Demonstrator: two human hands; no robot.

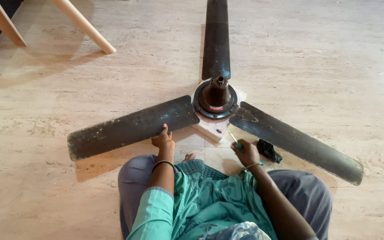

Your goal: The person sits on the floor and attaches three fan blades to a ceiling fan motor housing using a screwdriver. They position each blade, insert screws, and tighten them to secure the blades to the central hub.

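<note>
A dark brown ceiling fan [216, 97] with three dusty blades lies on the floor in front of me, its hub resting on a pale block [213, 129]. My left hand [163, 140] grips the near edge of the left blade [130, 128]. My right hand [246, 153] is closed around a green-handled screwdriver [235, 140], whose tip points up toward the hub. The right blade [296, 143] stretches past that hand. I sit cross-legged in grey trousers and a green top.
A crumpled black cloth [268, 150] lies beside my right hand under the right blade. Two pale wooden furniture legs [85, 26] slant in at the top left. The floor is beige stone tile [334, 66].
</note>
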